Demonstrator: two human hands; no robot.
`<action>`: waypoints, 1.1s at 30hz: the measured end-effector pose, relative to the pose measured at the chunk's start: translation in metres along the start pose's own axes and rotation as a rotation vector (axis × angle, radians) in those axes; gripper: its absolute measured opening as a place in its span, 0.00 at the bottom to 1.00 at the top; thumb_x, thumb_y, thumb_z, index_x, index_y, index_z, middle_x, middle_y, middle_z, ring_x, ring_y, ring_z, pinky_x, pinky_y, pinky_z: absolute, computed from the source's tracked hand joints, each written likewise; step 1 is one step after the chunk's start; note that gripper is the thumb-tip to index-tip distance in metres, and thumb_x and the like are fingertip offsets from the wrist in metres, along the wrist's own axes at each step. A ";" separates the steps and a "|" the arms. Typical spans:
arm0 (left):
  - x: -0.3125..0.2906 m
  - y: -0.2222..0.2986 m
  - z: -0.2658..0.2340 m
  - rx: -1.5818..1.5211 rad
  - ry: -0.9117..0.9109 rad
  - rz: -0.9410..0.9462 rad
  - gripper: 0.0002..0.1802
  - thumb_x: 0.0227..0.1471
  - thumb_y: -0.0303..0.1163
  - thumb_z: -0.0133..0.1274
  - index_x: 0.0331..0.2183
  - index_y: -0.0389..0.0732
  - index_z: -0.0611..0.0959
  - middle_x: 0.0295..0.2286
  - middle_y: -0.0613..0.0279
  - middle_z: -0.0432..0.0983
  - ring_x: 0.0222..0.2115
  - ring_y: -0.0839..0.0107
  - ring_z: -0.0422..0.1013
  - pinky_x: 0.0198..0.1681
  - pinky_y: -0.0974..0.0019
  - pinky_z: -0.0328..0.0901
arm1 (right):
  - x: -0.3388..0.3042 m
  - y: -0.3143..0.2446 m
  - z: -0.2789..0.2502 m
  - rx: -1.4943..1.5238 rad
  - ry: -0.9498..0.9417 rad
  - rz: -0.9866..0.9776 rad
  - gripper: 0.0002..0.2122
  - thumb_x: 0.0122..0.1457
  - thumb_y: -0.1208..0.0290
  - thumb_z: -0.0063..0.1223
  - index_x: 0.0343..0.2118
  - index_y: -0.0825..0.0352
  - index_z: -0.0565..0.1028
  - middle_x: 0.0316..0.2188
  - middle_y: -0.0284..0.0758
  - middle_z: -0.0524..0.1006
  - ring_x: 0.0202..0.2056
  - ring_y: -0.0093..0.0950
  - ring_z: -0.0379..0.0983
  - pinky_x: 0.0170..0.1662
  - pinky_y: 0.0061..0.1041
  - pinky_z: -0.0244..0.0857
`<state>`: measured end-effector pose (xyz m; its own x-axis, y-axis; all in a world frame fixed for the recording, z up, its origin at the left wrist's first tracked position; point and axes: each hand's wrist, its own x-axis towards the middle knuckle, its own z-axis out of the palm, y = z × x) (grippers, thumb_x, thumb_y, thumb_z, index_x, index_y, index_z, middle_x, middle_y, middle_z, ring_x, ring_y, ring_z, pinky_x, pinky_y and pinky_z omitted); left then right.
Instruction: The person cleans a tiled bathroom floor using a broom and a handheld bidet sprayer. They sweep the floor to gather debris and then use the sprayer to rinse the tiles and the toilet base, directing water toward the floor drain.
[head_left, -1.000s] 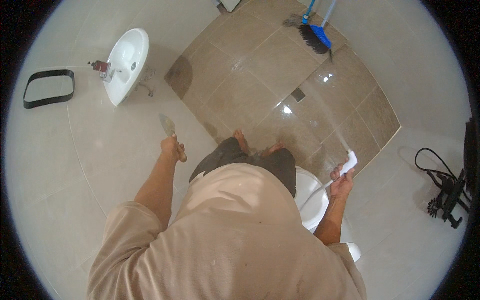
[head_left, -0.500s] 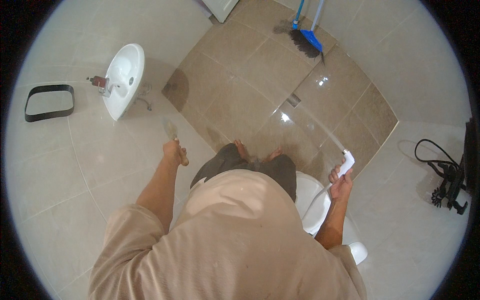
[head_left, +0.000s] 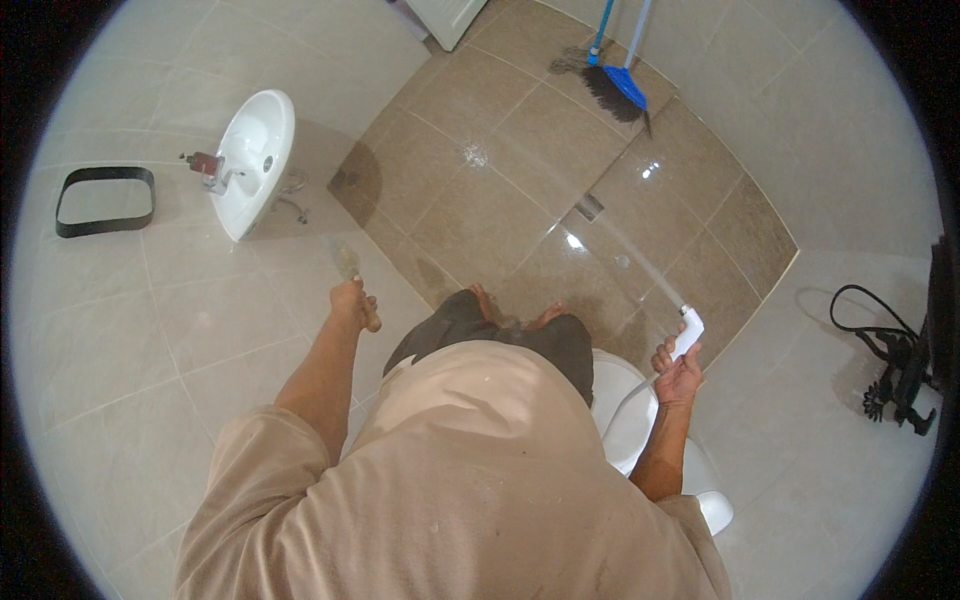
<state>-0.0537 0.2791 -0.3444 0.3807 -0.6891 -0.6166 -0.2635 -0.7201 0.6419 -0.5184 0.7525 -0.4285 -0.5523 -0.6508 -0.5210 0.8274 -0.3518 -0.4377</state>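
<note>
My right hand (head_left: 678, 372) is wrapped round a white handheld sprayer (head_left: 687, 336), its hose trailing down past the toilet. A thin jet of water (head_left: 640, 262) leaves the nozzle and runs up and left across the tiles, splashing on the floor left of the broom. In my left hand (head_left: 350, 304) is a brush (head_left: 347, 262) with a wooden handle and pale, worn bristles, held bristles-up beside the left wall and touching nothing else. The tiled floor (head_left: 480, 210) is brown and shiny with water around a square metal drain (head_left: 589, 207).
A white washbasin (head_left: 250, 170) with a tap juts from the left wall, near a black-rimmed frame (head_left: 106, 201). At the far wall stands a blue-headed broom (head_left: 622, 88) beside another blue handle. The white toilet (head_left: 618, 405) is at my right leg; black fittings (head_left: 895, 365) hang on the right wall.
The sprayer has turned slightly left in my right hand. Its water now reaches farther across the floor, with a splash up and left of the drain. The brush stays nearly still.
</note>
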 end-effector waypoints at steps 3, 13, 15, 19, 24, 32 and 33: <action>0.001 -0.001 -0.002 -0.007 -0.019 0.016 0.12 0.61 0.36 0.52 0.42 0.39 0.73 0.31 0.56 0.67 0.26 0.57 0.70 0.26 0.51 0.68 | 0.002 0.002 0.001 0.036 -0.040 0.001 0.23 0.71 0.50 0.37 0.60 0.61 0.65 0.32 0.31 0.71 0.26 0.22 0.61 0.28 0.23 0.55; 0.016 0.001 -0.007 -0.026 -0.040 0.033 0.13 0.61 0.36 0.51 0.41 0.37 0.72 0.32 0.55 0.67 0.26 0.57 0.70 0.25 0.52 0.67 | 0.006 0.005 0.007 -0.022 0.080 -0.011 0.22 0.71 0.50 0.35 0.60 0.60 0.65 0.32 0.30 0.71 0.25 0.22 0.61 0.27 0.22 0.53; 0.017 0.006 -0.006 -0.034 -0.104 0.055 0.16 0.61 0.33 0.51 0.45 0.30 0.73 0.37 0.49 0.69 0.28 0.55 0.72 0.28 0.51 0.68 | 0.008 0.007 0.005 -0.010 0.099 -0.042 0.22 0.71 0.50 0.35 0.60 0.59 0.65 0.32 0.30 0.72 0.25 0.22 0.61 0.27 0.22 0.53; 0.022 0.008 -0.003 -0.025 -0.033 0.032 0.11 0.61 0.37 0.52 0.40 0.41 0.72 0.29 0.57 0.67 0.24 0.59 0.69 0.25 0.51 0.67 | 0.015 0.009 0.000 -0.068 0.090 0.015 0.22 0.71 0.50 0.35 0.60 0.59 0.65 0.32 0.30 0.72 0.25 0.22 0.61 0.27 0.22 0.53; 0.024 0.009 -0.005 -0.082 -0.040 0.013 0.10 0.60 0.36 0.53 0.38 0.42 0.73 0.29 0.57 0.67 0.24 0.58 0.69 0.25 0.51 0.68 | 0.012 0.009 0.010 0.006 0.041 -0.003 0.23 0.71 0.49 0.34 0.60 0.60 0.64 0.32 0.30 0.71 0.25 0.22 0.60 0.28 0.22 0.53; 0.011 0.035 0.000 -0.020 -0.050 0.028 0.20 0.61 0.32 0.51 0.51 0.30 0.70 0.40 0.47 0.70 0.31 0.54 0.73 0.30 0.50 0.67 | 0.012 0.016 0.018 0.026 0.071 -0.052 0.23 0.71 0.48 0.34 0.59 0.59 0.65 0.31 0.30 0.70 0.25 0.22 0.60 0.28 0.23 0.52; 0.011 0.038 0.002 -0.015 -0.044 0.021 0.20 0.61 0.32 0.51 0.51 0.30 0.70 0.40 0.47 0.70 0.31 0.53 0.73 0.30 0.50 0.67 | 0.011 0.016 0.019 0.028 0.061 -0.054 0.23 0.71 0.49 0.34 0.59 0.59 0.65 0.31 0.31 0.70 0.25 0.22 0.60 0.28 0.23 0.52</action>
<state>-0.0613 0.2442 -0.3272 0.3357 -0.7071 -0.6223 -0.2579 -0.7044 0.6612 -0.5094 0.7269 -0.4278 -0.6010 -0.5880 -0.5414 0.7981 -0.4048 -0.4463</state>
